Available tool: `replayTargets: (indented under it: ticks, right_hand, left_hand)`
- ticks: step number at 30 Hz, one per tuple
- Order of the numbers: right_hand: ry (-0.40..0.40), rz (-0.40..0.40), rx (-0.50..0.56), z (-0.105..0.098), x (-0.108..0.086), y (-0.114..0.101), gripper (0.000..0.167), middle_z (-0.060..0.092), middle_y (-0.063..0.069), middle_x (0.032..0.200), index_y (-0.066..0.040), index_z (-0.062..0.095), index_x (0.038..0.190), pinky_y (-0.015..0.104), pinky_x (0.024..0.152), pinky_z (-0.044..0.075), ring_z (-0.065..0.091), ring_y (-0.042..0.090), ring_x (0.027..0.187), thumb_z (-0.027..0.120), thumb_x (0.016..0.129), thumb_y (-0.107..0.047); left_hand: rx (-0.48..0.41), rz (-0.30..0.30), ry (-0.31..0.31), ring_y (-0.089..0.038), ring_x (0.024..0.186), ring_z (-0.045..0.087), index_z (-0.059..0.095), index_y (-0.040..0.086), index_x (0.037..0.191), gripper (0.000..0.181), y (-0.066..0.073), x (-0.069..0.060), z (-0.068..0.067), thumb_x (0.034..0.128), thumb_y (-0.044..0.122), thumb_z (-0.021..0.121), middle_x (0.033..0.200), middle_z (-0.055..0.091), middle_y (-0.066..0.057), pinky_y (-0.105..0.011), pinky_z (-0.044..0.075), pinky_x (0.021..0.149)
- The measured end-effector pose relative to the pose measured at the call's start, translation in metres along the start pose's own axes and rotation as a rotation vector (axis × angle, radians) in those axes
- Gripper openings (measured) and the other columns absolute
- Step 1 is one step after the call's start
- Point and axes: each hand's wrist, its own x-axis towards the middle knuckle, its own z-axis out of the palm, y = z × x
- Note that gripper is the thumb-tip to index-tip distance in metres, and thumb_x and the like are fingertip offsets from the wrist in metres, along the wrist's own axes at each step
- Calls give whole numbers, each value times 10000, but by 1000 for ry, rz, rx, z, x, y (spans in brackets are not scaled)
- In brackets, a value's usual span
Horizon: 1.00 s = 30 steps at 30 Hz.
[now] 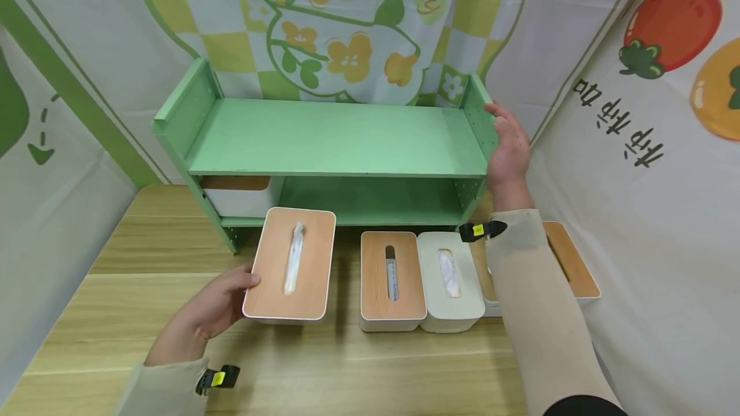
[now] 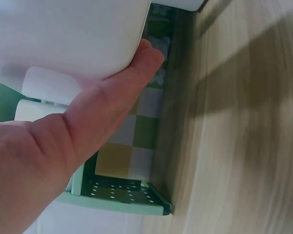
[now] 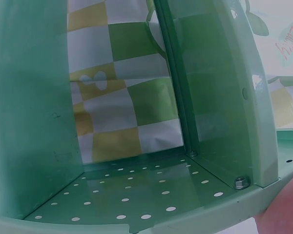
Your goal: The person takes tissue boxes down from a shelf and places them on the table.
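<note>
My left hand (image 1: pixel 216 303) holds a white tissue box with a wood-coloured lid (image 1: pixel 268 281), thumb at the lid's left edge. The box is raised above the table, in front of the shelf's left half; a strip of tissue shows in its slot. The left wrist view shows the white box (image 2: pixel 63 34) against the hand (image 2: pixel 83 122). A green two-tier shelf (image 1: pixel 341 140) stands at the back. Its right side panel is gripped near the top by my right hand (image 1: pixel 509 153). Another wood-lidded tissue box (image 1: pixel 237 201) sits in the lower tier's left end.
Right of the held box stand a wood-lidded tissue box (image 1: pixel 376 275) and an all-white one (image 1: pixel 430 275), side by side. More wood-lidded boxes (image 1: pixel 569 255) are partly hidden by my right sleeve. A printed curtain (image 1: pixel 231 24) hangs behind the shelf.
</note>
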Motion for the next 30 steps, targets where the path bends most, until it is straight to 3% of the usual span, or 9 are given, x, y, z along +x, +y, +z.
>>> replayTargets:
  ticks: [6, 14, 22, 30]
  right_hand:
    - [-3, 3, -8, 0, 0, 0, 388, 426, -124, 1510, -235, 635, 1339, 350, 1131, 103, 249, 62, 1400, 359, 1078, -313]
    - [-2, -5, 7, 0, 0, 0, 383, 442, -118, 1499, -221, 642, 1333, 325, 1123, 118, 255, 59, 1400, 367, 1076, -293]
    - [-2, -18, 9, 0, -1, 1, 380, 447, -114, 1494, -213, 646, 1327, 332, 1121, 119, 260, 70, 1400, 376, 1075, -302]
    - [4, -27, 13, 1, -1, 1, 375, 446, -101, 1498, -213, 647, 1324, 331, 1117, 125, 263, 71, 1399, 385, 1074, -309]
  left_hand:
    - [19, -16, 42, -195, 920, 648, 357, -108, 1349, 438, -7, -2, -7, 1018, 177, 382, 1008, 673, -45, -364, 516, 782]
    - [66, -54, 85, -221, 924, 650, 438, -84, 1271, 377, -15, -4, -17, 1017, 192, 401, 1034, 640, -75, -403, 519, 782]
    - [110, -100, 159, -266, 972, 627, 332, -183, 1342, 526, -24, -4, -21, 1002, 211, 409, 1148, 577, -153, -431, 508, 814]
    - [126, -133, 172, -317, 1005, 627, 307, -207, 1355, 571, -32, -4, -25, 998, 217, 442, 1228, 559, -242, -433, 522, 821]
